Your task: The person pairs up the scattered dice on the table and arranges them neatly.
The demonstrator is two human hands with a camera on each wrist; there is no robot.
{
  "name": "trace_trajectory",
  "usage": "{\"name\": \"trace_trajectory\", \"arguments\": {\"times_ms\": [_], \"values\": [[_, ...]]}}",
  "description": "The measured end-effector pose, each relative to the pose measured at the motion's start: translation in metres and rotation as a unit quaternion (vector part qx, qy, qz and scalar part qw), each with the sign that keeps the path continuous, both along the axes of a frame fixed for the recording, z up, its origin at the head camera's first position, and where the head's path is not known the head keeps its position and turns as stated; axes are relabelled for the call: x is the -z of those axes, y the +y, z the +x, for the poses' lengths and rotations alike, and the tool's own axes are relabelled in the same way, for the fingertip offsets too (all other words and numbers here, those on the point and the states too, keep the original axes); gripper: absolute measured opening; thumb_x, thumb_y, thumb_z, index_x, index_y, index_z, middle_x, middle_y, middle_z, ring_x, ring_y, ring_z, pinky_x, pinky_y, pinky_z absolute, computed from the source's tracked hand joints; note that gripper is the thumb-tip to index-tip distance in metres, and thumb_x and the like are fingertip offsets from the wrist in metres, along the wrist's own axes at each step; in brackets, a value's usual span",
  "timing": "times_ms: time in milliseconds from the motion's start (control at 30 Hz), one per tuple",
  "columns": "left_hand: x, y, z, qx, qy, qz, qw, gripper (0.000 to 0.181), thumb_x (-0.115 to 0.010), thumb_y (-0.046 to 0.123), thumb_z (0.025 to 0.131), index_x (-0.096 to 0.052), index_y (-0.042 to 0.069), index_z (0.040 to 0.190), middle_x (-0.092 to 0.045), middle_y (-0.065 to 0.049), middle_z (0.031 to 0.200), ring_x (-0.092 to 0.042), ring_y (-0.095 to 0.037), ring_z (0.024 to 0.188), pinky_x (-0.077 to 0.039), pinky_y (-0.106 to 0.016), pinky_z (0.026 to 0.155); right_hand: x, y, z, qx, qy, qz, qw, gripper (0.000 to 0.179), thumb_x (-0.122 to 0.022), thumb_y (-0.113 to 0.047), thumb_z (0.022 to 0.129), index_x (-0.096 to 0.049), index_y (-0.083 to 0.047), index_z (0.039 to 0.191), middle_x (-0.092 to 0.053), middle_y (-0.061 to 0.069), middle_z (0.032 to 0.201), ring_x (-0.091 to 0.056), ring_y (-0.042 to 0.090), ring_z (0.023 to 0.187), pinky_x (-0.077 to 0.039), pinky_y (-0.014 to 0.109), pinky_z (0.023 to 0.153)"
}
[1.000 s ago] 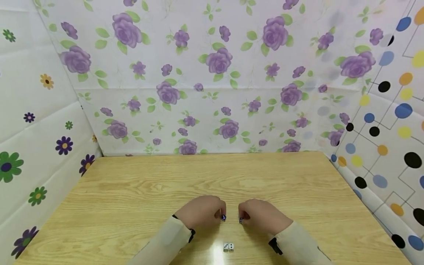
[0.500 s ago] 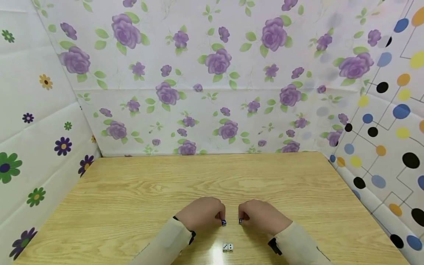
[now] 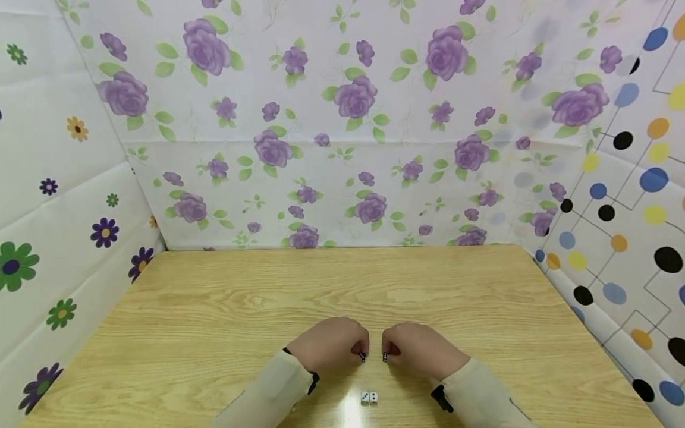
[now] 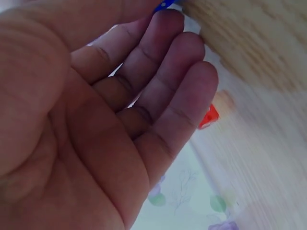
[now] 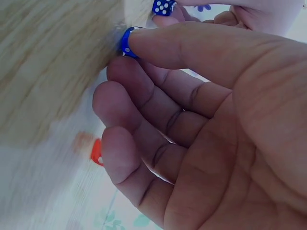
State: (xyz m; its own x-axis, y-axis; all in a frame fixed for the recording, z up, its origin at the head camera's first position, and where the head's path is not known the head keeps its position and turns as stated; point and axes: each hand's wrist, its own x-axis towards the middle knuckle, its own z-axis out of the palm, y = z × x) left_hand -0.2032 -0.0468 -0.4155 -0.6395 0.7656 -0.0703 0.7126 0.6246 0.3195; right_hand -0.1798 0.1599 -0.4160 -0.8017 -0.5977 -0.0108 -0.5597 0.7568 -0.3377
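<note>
A small blue die with white pips (image 3: pixel 363 356) is pinched between the thumb and curled fingers (image 3: pixel 360 346) of the left hand (image 3: pixel 330 345), just above the wooden surface (image 3: pixel 214 309). A second blue die (image 3: pixel 385 356) is pinched in the same way by the right hand (image 3: pixel 420 348); in the right wrist view this die (image 5: pixel 125 42) is seen gripped between thumb and forefinger, with the other blue die (image 5: pixel 163 6) close beyond it. The two held dice are near each other but apart. Two white dice (image 3: pixel 368 398) are laid side by side, touching, on the surface just in front of the hands, toward the person. A red die (image 4: pixel 208 117) is glimpsed, blurred, in both wrist views. No brand, label or writing can be read; only pips are shown on the dice.
</note>
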Motion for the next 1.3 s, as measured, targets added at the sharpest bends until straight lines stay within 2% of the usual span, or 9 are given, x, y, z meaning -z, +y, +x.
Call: {"name": "trace_trajectory", "arguments": {"times_ms": [167,333,500,733,1067,1300], "values": [[0.002,0.003,0.0,0.008,0.003,0.01,0.9999,0.016,-0.071,0.008,0.083,-0.071,0.022,0.091,-0.065,0.016,0.085,-0.058,0.003,0.079,-0.047,-0.014,0.071,0.002,-0.005,-0.001,-0.017,0.011,-0.009,0.9997,0.011,-0.07,-0.012,0.083,-0.064,-0.019,0.077,-0.054,-0.015,0.07,-0.044,0.001,0.061,-0.041,0.021,0.059],[0.001,0.003,0.003,-0.026,-0.031,0.016,0.9991,0.012,-0.072,0.011,0.081,-0.07,0.022,0.087,-0.061,0.016,0.078,-0.056,0.002,0.071,-0.047,-0.017,0.065,0.0,-0.008,-0.002,-0.016,0.0,-0.006,0.9999,0.008,-0.072,-0.015,0.082,-0.065,-0.018,0.081,-0.058,-0.013,0.074,-0.049,0.0,0.065,-0.045,0.022,0.061],[0.0,0.003,0.004,-0.035,-0.021,0.013,0.9991,0.009,-0.073,0.014,0.081,-0.069,0.021,0.08,-0.059,0.016,0.072,-0.052,0.002,0.065,-0.046,-0.017,0.062,-0.003,-0.009,-0.002,-0.007,-0.006,0.002,1.0,0.006,-0.072,-0.016,0.082,-0.067,-0.019,0.081,-0.059,-0.014,0.074,-0.051,-0.001,0.066,-0.046,0.022,0.061],[-0.004,0.004,0.007,-0.04,-0.022,0.015,0.9988,0.009,-0.074,0.015,0.081,-0.069,0.022,0.078,-0.058,0.018,0.071,-0.053,0.003,0.065,-0.046,-0.017,0.063,-0.001,-0.012,-0.003,-0.031,-0.002,-0.006,0.9995,0.009,-0.073,-0.013,0.081,-0.068,-0.02,0.079,-0.058,-0.016,0.073,-0.05,-0.001,0.065,-0.045,0.021,0.061],[0.001,0.005,0.006,-0.038,-0.012,0.028,0.9988,0.017,-0.073,0.016,0.08,-0.065,0.022,0.067,-0.053,0.017,0.062,-0.044,0.001,0.054,-0.042,-0.016,0.055,0.003,-0.017,-0.005,-0.04,-0.031,-0.024,0.9984,0.023,-0.07,-0.014,0.084,-0.057,-0.021,0.067,-0.038,-0.013,0.059,-0.033,0.003,0.056,-0.031,0.022,0.055],[-0.001,0.003,0.007,-0.052,-0.018,0.014,0.9984,0.012,-0.075,0.015,0.078,-0.068,0.023,0.073,-0.055,0.019,0.066,-0.051,0.001,0.059,-0.044,-0.016,0.058,0.002,-0.015,-0.005,-0.03,-0.023,-0.019,0.9991,0.016,-0.073,-0.018,0.083,-0.062,-0.022,0.072,-0.05,-0.016,0.065,-0.043,0.001,0.058,-0.039,0.02,0.055]]}}
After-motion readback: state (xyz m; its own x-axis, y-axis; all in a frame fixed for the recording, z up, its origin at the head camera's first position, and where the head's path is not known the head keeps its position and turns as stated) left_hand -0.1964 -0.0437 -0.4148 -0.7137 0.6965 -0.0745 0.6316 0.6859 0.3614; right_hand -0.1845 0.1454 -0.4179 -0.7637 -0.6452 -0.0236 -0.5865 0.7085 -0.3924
